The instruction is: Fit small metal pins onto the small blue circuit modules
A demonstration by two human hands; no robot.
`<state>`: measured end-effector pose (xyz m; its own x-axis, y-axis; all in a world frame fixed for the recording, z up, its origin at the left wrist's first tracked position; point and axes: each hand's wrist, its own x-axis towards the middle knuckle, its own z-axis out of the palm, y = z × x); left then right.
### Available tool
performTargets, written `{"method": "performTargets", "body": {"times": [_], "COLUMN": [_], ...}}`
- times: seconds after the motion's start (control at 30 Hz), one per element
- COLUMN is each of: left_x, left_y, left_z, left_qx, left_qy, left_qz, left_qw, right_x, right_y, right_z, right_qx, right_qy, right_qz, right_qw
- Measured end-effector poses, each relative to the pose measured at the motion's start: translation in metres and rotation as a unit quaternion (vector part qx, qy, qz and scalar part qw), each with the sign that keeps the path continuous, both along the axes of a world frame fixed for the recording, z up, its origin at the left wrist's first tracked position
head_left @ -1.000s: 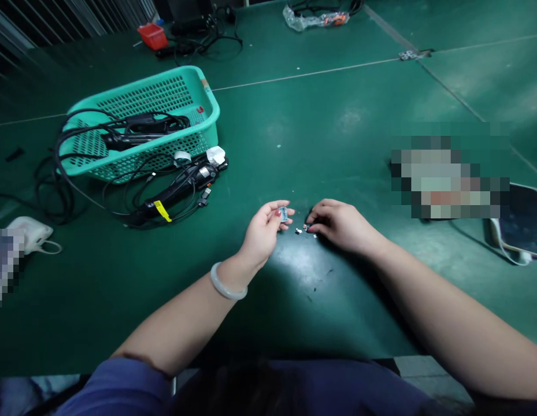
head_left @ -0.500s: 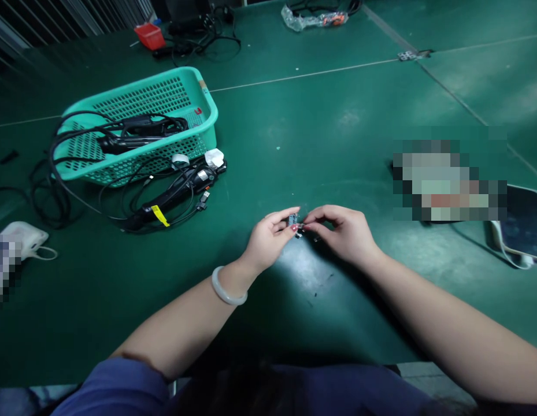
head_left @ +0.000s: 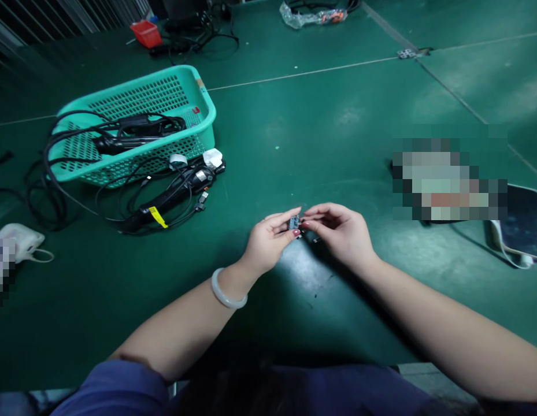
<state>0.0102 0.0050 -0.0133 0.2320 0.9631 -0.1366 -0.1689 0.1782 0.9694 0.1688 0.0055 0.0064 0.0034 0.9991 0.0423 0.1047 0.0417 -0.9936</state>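
Between the thumb and fingers of my left hand point(head_left: 268, 240) is a small blue-grey circuit board point(head_left: 294, 222). My right hand point(head_left: 341, 231) meets it from the right, thumb and index finger pinched together at the board's edge. Whatever lies in that pinch is too small to make out. Small dark and metallic bits show just under the fingertips, and a tiny metallic piece point(head_left: 317, 240) is near my right thumb. Both hands are low over the green table point(head_left: 268, 312), close in front of my body.
Left of my hands stands a turquoise basket point(head_left: 203, 124) with black cabled tools inside. A black handheld tool point(head_left: 173, 196) with a yellow tag lies before it. A white cased device point(head_left: 23, 242) is at far left, a phone point(head_left: 526, 219) at far right, a red bin point(head_left: 145, 34) behind.
My right thumb and fingers have shifted slightly at the board's edge, and the board has tilted a little in my left hand. The view has moved very slightly.
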Motion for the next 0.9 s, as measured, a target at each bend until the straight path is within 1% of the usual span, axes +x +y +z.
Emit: {"method": "performTargets", "body": {"times": [0.07,0.13,0.27,0.4,0.53,0.6,0.73,0.8,0.9], "left_x": [0.0005,0.001,0.0019,0.0025,0.0013,-0.0004,-0.0043,-0.0052,-0.005], "left_y": [-0.0001,-0.0003,-0.0009,-0.0022,-0.0041,-0.0054,-0.008,-0.0088,-0.0093], "left_z": [0.0001,0.0015,0.0059,0.0082,0.0077,0.0077,0.0089,0.009,0.0086], "left_qx": [-0.014,-0.028,-0.037,-0.027,0.003,0.035,0.107,0.116,0.112], "left_qy": [-0.014,-0.021,-0.015,-0.005,0.022,0.059,0.143,0.154,0.152], "left_qz": [-0.011,-0.016,-0.004,-0.003,-0.009,-0.012,-0.013,-0.016,-0.017], "left_qw": [1.0,0.999,0.999,1.0,1.0,0.998,0.984,0.981,0.982], "right_x": [-0.0014,-0.0027,-0.004,-0.0031,-0.0011,-0.0001,0.0019,0.0025,0.0022], "right_y": [0.0009,0.001,-0.0007,-0.0018,-0.0017,-0.0018,-0.0025,-0.003,-0.0037], "right_z": [0.0001,0.0002,0.001,0.0038,0.0071,0.0082,0.0076,0.0061,0.0034], "right_qx": [-0.021,-0.033,-0.031,-0.022,-0.02,-0.018,-0.009,-0.002,0.006], "right_qy": [0.034,0.037,0.009,-0.023,-0.037,-0.046,-0.071,-0.08,-0.093], "right_qz": [0.002,-0.002,-0.003,0.003,0.02,0.028,0.035,0.037,0.034], "right_qw": [0.999,0.999,0.999,0.999,0.999,0.998,0.997,0.996,0.995]}}
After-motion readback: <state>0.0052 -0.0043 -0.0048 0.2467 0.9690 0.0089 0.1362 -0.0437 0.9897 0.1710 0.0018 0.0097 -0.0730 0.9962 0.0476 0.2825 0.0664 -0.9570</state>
